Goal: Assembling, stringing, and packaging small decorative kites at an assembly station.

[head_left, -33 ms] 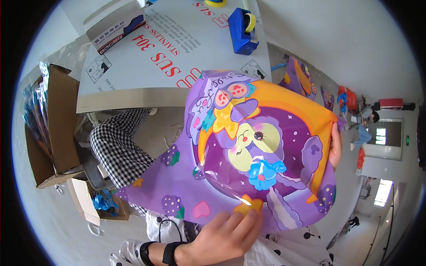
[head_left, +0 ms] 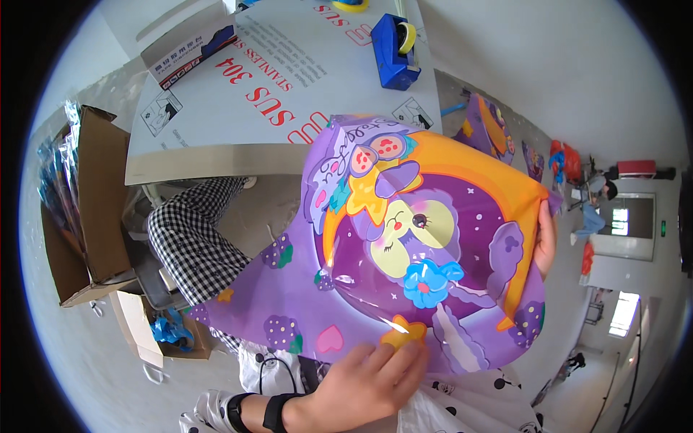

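Note:
A glossy purple plastic sheet [head_left: 476,216], printed with a cartoon animal, an orange crescent, stars and berries, is spread in front of me over my lap. My left hand [head_left: 372,382], with dark bands at its wrist, is closed in a pinch at the sheet's lower edge, beside a printed yellow star. At the right edge my right hand [head_left: 546,242] grips the sheet, its fingers partly hidden behind it. Folds cross the sheet's middle, and its left side tapers to a point over my checked trousers [head_left: 195,231].
A metal table [head_left: 216,162] stands ahead, bearing a blue tape dispenser [head_left: 395,54] and a printed carton [head_left: 191,54]. On the left, a cardboard box [head_left: 105,202] holds shiny packages, with a smaller box [head_left: 137,325] below. Another person [head_left: 595,202] is far off at the right.

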{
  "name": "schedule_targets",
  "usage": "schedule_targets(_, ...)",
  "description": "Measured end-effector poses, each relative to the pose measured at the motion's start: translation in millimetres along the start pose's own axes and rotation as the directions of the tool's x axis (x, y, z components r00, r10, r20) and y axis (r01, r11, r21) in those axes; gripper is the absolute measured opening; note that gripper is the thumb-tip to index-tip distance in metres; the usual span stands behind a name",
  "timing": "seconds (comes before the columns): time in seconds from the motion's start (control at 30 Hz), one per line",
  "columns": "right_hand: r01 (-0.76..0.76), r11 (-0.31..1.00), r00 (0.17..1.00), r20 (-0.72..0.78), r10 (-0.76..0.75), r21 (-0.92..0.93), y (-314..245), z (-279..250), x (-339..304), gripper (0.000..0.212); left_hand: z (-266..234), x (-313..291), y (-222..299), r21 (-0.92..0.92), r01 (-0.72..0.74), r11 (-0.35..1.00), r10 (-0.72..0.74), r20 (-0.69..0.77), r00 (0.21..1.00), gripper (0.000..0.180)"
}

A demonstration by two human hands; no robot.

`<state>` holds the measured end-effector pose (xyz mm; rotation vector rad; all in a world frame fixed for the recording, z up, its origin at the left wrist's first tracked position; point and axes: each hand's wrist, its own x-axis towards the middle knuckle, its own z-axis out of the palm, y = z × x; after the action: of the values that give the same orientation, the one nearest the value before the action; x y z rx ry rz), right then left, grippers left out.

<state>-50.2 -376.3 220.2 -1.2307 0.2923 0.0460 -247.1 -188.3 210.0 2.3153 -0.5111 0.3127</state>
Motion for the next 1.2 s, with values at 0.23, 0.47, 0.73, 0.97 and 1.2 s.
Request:
schedule_targets(0.23, -0.030, 0.999, 0.988, 0.154, 0.026, 0.023, 3, 5, -36, 0.023, -36, 20, -57, -0.195, 0.269, 0.943, -0.299, -0.149, 0.942, 0.048)
schedule_targets(0.47, -0.275, 0.925, 0.916, 0.363, 0.169, 0.263, 39, 32, -63, 0.024, -4, 25, -101, 0.209, -0.111, 0.972, 0.136, -0.108, 0.985, 0.042)
schedule_targets(0.73, -0.360, 0.835, 0.863, 0.489, 0.128, 0.416, 20, 26, -56, 0.028, 4, 30, -104, 0.454, -0.372, 0.810, 0.481, -0.150, 0.864, 0.026)
schedule_targets(0.97, -0.374, 0.811, 0.861, 0.494, 0.122, 0.450, 19, 1, -46, 0.037, 5, 44, -96, 0.481, -0.497, 0.722, 0.578, -0.025, 0.816, 0.014)
schedule_targets(1.2, -0.387, 0.787, 0.877, 0.456, 0.153, 0.480, 23, -26, -33, 0.032, 13, 63, -89, 0.357, -0.498, 0.791, 0.520, 0.039, 0.854, 0.017)
